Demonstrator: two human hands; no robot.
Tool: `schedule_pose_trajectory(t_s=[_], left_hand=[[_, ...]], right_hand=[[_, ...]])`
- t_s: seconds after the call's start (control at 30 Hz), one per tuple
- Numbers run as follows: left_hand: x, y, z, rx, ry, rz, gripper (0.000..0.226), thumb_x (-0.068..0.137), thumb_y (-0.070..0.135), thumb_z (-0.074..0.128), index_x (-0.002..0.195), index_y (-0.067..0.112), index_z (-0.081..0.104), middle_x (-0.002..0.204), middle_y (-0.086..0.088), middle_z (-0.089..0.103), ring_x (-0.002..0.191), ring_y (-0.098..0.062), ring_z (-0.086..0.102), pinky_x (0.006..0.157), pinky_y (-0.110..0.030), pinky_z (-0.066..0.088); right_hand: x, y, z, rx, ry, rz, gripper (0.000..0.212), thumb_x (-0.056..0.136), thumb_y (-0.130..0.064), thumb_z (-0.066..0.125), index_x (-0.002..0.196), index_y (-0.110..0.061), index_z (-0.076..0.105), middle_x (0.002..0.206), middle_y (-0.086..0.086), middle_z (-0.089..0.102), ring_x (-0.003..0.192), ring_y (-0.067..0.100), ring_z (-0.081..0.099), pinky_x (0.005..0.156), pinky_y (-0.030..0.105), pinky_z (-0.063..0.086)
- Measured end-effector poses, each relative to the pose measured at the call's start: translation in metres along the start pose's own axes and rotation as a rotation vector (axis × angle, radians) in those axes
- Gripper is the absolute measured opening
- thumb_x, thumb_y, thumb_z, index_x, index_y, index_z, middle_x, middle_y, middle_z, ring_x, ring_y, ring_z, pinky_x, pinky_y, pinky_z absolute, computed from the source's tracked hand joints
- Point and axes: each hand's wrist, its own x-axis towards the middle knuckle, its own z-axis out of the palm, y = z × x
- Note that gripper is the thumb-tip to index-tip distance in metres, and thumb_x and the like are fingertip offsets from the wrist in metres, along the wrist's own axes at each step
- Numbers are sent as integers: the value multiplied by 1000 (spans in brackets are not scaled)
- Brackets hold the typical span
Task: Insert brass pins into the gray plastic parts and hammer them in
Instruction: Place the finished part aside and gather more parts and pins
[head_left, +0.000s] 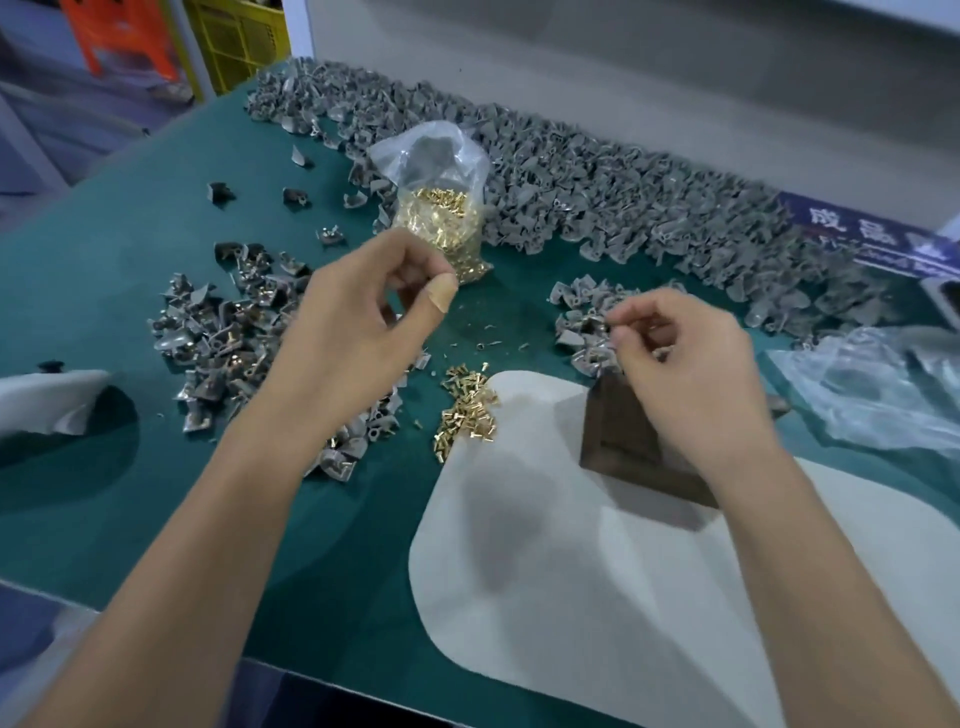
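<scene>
While both hands hover above the green worktop (130, 291), the containers sit further back: a clear plastic bag (436, 171), standing open, holds a heap of brass pins in its lower half, and it leans against the long bank of gray plastic parts (597, 192) that runs along the far edge below the white wall. A second, crumpled clear bag (878, 384) lies at the right edge; what it holds cannot be made out.

The left hand (358, 332) is raised in front of the pin bag, its fingers curled toward the thumb, which wears a tan bandage at the tip — whether anything is pinched there cannot be told. The right hand (685, 364) has fingers curled in a pinch at its fingertips (615, 332), just over a small cluster of gray parts (582, 317); the thing pinched is too small to name. Beneath that hand stands a dark wooden block (623, 441), resting on a white mat (571, 571) that reaches to the near edge.

Loose brass pins (467, 405) lie in a small pile at the mat's left edge, between the two hands. Left of them spreads a pile of gray parts with brass showing (228, 332) — some under the left forearm. Bare green surface shows at the near left and between the piles, with a few stray parts dotted across the far left.
</scene>
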Motion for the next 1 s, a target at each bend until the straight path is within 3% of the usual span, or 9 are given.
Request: schedule_pose_trajectory(t_s=[0.1,0.17,0.27,0.4,0.47,0.57,0.67,0.77,1.0], left_hand=[[15,16,34,85,-98,-3,4,95,43,61,94,39,61,92,30,61,82,5,58,66,-16,43],[25,24,57,188,-161,1,7,92,49,61,93,42,61,88,29,62,82,5,58,68,-25,47],[42,30,85,335,-285,28,7,91,49,65,91,42,63,80,26,61,75,10,52,62,-24,42],[55,31,113,389,-646,51,20,92,33,71,108,43,65,99,22,61,80,3,50,64,-22,39],[54,31,122,393,-710,51,32,93,23,69,116,44,63,109,21,57,86,2,49,67,-23,39],[53,34,132,401,-716,77,45,94,16,66,124,48,57,116,15,50,93,-4,54,75,-28,47],[53,35,134,402,-706,137,54,93,10,64,125,51,54,122,14,44,88,-10,57,74,-37,52],[50,31,135,406,-715,205,65,86,0,60,124,52,56,128,20,41,84,-7,51,67,-32,46],[43,26,137,311,-525,282,10,91,34,59,100,36,62,115,21,52,98,-3,55,80,-36,53]], right_hand=[[1,28,-24,67,67,75,27,94,-11,70,87,-37,70,85,-21,70,75,-6,61,69,10,44],[-1,45,-32,109,106,107,28,93,-11,72,85,-38,70,83,-21,70,75,-5,63,70,10,46],[-3,66,-33,136,168,151,24,95,-12,71,91,-35,70,88,-19,71,82,-1,66,78,20,53],[-7,76,-30,106,240,133,23,97,-10,66,93,-32,67,86,-23,66,80,-10,60,72,3,42],[-9,75,-27,68,226,87,18,97,-10,66,97,-29,68,89,-16,67,82,-3,60,75,7,41],[-11,71,-24,58,228,33,15,97,-10,66,102,-22,72,95,-7,69,88,6,59,83,20,44],[-12,67,-22,105,249,28,14,96,-10,67,102,-22,73,96,-10,69,88,2,59,84,19,46],[-12,66,-22,215,264,65,14,97,-11,67,101,-23,73,96,-11,71,91,4,64,84,19,48],[-12,72,-23,289,289,140,19,97,-11,67,97,-30,71,91,-17,71,85,3,65,77,15,49]])
